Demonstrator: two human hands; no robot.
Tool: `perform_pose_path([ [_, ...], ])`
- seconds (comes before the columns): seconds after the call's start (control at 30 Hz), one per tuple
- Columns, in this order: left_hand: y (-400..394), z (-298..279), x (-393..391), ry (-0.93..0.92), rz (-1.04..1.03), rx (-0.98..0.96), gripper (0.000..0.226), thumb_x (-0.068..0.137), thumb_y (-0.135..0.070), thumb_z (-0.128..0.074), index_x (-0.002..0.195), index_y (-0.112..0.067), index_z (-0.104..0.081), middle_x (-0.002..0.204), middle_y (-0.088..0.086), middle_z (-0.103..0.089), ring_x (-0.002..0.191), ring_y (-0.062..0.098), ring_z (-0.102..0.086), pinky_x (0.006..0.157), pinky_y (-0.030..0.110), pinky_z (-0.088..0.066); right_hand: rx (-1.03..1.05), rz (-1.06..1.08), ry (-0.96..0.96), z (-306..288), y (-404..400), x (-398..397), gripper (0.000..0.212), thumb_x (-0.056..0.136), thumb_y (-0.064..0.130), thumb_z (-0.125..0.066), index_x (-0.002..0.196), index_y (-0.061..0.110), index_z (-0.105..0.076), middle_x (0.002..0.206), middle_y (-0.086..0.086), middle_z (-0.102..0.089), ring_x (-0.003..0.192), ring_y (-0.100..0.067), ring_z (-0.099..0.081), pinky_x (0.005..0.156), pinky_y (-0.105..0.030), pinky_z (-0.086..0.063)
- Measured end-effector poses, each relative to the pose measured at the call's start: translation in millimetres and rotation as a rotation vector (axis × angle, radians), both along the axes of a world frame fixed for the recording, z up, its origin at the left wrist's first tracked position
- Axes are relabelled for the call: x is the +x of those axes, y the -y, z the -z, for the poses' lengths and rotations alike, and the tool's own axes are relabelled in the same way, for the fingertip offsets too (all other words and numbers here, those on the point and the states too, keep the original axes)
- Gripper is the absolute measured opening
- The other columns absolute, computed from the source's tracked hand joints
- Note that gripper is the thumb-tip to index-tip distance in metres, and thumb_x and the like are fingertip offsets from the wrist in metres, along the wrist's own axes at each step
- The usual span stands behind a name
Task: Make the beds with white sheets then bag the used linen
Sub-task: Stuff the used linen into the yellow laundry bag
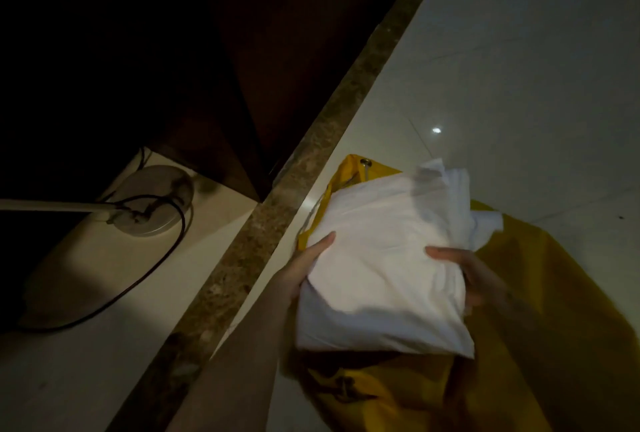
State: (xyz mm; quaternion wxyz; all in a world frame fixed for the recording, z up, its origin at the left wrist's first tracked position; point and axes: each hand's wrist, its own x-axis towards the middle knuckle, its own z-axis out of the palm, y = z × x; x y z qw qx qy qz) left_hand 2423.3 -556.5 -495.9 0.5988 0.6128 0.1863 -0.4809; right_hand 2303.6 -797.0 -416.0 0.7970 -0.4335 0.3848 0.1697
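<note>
- At the far left, a lamp base (157,201) stands on the pale floor in deep shadow, its white pole running off the left edge and a black cord (145,275) looping away from it; it lies well apart from the work and plays no part in it.
- A speckled stone threshold (277,220) runs diagonally between that dim area and the brighter white tiled floor (519,50), where the bagging is going on.
- The left hand (311,258) grips the left edge of the white linen bundle (384,265), thumb laid on top and fingers hidden beneath, most likely to steady and steer it.
- The bundle, loosely folded, is held between both hands directly above the yellow laundry bag (554,327). Its far end seems to rest on or in the bag's mouth near a metal eyelet (366,162); how deep it sits I cannot tell.
- The right hand (467,275) is motion-blurred, fingers curved over the bundle's right edge, evidently clasping it from that side.
- The bag sprawls slack on the tiles under and to the right of the bundle, seemingly so linen can be pushed in from above. Judging by this, the bagging step is under way.
</note>
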Motion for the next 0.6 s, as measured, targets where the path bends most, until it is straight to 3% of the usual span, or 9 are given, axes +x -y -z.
perform_pose_path([
  [0.1,-7,28,-4,0.069,-0.115,0.131,0.116,0.029,-0.066,-0.089,0.128,-0.014,-0.061,0.118,0.007,-0.069,0.104,0.027,-0.066,0.098,0.043,-0.051,-0.067,-0.065,-0.07,12,-4,9,0.02,0.088,0.007,-0.059,0.107,0.005,-0.063,0.087,-0.01,-0.074,0.074,-0.022,-0.072,0.054,-0.024,-0.056],
  [0.13,-8,32,-4,0.109,-0.13,0.183,0.114,0.031,-0.066,-0.09,0.128,-0.012,-0.061,0.12,0.008,-0.068,0.105,0.028,-0.065,0.097,0.044,-0.051,-0.102,-0.061,-0.093,17,-6,11,0.018,0.088,0.007,-0.06,0.105,0.006,-0.063,0.088,-0.01,-0.073,0.074,-0.022,-0.071,0.054,-0.024,-0.055],
  [0.23,-4,37,-5,0.24,-0.136,0.321,0.082,0.065,-0.045,-0.086,0.132,-0.006,-0.057,0.129,0.012,-0.06,0.115,0.032,-0.058,0.1,0.045,-0.048,-0.229,0.083,-0.115,36,-15,12,0.022,0.086,0.01,-0.068,0.107,0.006,-0.062,0.091,-0.006,-0.07,0.072,-0.016,-0.068,0.055,-0.024,-0.053],
  [0.37,-3,51,-5,0.299,-0.121,0.38,0.082,0.072,-0.038,-0.083,0.139,-0.005,-0.049,0.14,0.016,-0.052,0.125,0.035,-0.051,0.107,0.045,-0.041,-0.54,0.07,-0.119,50,-25,1,0.028,0.089,0.019,-0.067,0.114,0.009,-0.06,0.099,-0.003,-0.063,0.081,-0.015,-0.06,0.072,-0.026,-0.047],
  [0.5,3,38,-9,0.382,-0.057,0.469,0.079,0.082,-0.035,-0.075,0.145,-0.003,-0.038,0.146,0.018,-0.043,0.132,0.034,-0.043,0.11,0.037,-0.035,-0.563,0.005,-0.192,48,-16,-15,0.023,0.092,0.032,-0.062,0.099,0.01,-0.061,0.08,-0.005,-0.059,0.071,-0.017,-0.053,0.055,-0.019,-0.048],
  [0.57,15,17,-23,0.583,-0.041,0.513,0.081,0.083,-0.036,-0.073,0.146,-0.005,-0.032,0.149,0.017,-0.038,0.136,0.032,-0.037,0.11,0.036,-0.03,-0.535,0.089,-0.242,46,-12,-25,0.027,0.095,0.036,-0.057,0.08,0.013,-0.059,0.073,-0.005,-0.055,0.068,-0.019,-0.052,0.057,-0.022,-0.051],
  [0.6,24,6,-34,0.719,-0.006,0.523,0.084,0.082,-0.041,-0.074,0.147,-0.009,-0.031,0.151,0.014,-0.034,0.139,0.03,-0.032,0.112,0.038,-0.027,-0.489,0.142,-0.254,45,-11,-31,0.031,0.097,0.035,-0.054,0.076,0.012,-0.057,0.07,-0.005,-0.054,0.063,-0.018,-0.052,0.049,-0.018,-0.049],
])
